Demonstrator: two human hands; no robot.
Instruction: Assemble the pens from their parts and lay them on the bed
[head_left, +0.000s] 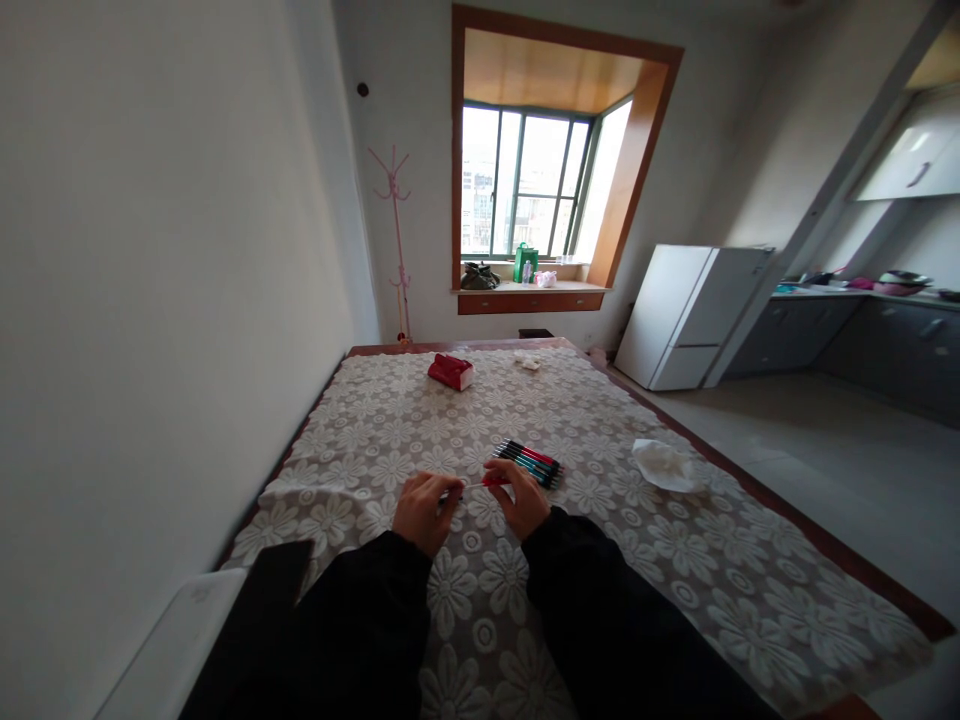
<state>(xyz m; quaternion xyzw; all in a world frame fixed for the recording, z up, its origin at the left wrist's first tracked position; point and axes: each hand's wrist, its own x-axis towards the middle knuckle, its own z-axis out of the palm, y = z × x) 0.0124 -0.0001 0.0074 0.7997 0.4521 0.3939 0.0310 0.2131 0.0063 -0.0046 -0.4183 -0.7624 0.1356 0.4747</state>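
Over the tablecloth, my left hand [426, 511] is closed, its thumb and fingers pinching one end of a thin white stick [474, 486] that looks like a pen refill. A small dark bit shows by the left fingertips; what it is I cannot make out. My right hand [521, 500] pinches a red pen part [493, 482] at the other end of the stick, so the two pieces line up between my hands. Just beyond the right hand lies a row of several pens [534, 462], side by side, in black, red and teal.
A patterned floral tablecloth [480, 632] covers the table. Farther off lie a red tissue pack [448, 372] and a crumpled white scrap [528, 363]. To the right is a white plastic bag or sheet [667, 466]. A dark flat object [281, 572] lies near my left sleeve, by the wall.
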